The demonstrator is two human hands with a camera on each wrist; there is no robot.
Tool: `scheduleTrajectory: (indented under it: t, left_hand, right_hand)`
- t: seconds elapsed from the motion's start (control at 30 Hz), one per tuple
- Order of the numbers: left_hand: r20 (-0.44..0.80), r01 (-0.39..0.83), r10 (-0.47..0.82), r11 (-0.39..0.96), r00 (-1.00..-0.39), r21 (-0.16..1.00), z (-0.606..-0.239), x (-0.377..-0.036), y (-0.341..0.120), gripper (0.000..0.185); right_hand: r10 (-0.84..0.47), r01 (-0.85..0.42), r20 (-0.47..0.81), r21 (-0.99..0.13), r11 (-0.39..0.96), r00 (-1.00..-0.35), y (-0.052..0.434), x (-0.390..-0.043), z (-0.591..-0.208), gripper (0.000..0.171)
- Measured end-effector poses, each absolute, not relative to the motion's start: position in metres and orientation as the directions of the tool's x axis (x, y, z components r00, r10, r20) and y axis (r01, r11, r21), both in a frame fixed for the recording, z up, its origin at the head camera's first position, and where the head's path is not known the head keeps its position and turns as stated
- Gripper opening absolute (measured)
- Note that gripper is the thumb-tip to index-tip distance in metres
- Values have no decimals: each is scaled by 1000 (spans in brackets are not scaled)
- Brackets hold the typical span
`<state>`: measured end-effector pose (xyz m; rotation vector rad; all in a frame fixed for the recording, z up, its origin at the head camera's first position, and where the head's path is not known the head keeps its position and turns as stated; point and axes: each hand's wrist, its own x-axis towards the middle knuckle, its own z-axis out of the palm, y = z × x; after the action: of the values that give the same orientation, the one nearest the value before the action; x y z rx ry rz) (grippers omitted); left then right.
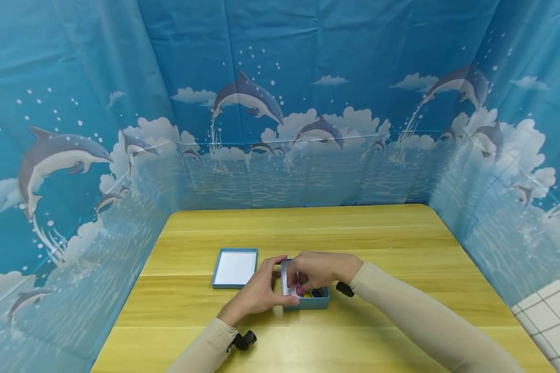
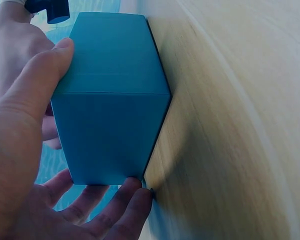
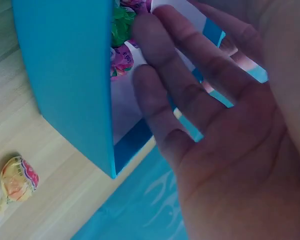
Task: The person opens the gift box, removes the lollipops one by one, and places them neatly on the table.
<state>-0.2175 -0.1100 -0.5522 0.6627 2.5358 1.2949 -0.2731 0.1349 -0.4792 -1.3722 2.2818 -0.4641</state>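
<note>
An open blue box [image 1: 308, 304] with a white inside stands on the table. My left hand [image 1: 257, 291] grips it, thumb at the near corner and fingers along the left side; the left wrist view shows the thumb on the box's blue wall [image 2: 112, 137]. My right hand [image 1: 318, 268] reaches down into the box and pinches a pink-wrapped lollipop [image 1: 300, 290]. Yellow and dark wrapped pieces lie beside it in the box. In the right wrist view, a green-wrapped candy [image 3: 122, 26] and a pink-purple one [image 3: 121, 61] show near the fingers; the thumb is hidden there.
Left of the box lies a shallow blue lid [image 1: 235, 268], its white inside facing up. A yellow-wrapped lollipop [image 3: 18, 180] lies on the table outside the box. The wooden table [image 1: 303, 228] is enclosed by dolphin-print curtains [image 1: 280, 171].
</note>
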Motion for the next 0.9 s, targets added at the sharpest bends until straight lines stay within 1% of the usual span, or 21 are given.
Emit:
scheduleTrajectory:
  t: [0.2,0.43,0.67,0.9]
  left_hand:
    - [9,288,483,507,-875,812,-551,-218,-111,116]
    - [5,277,482,496,-876,823,-554,-217,-110,117]
    - [11,289,475,517,-880,806,-553,-216,-110,118]
    - [8,290,479,518,-878,805,-552,-217,-110,118]
  right_hand:
    - [-879,-758,-239,-445,476,-412,126,-279,-478,16]
    - [-838,-759,-300,-362,542,-455,117,-276,-479,13]
    - [-827,-751,-327,-355,556,-458,115,-275,-476,11]
    - [-820,-753,-341,-340,564,-460,117,-275,-477,15]
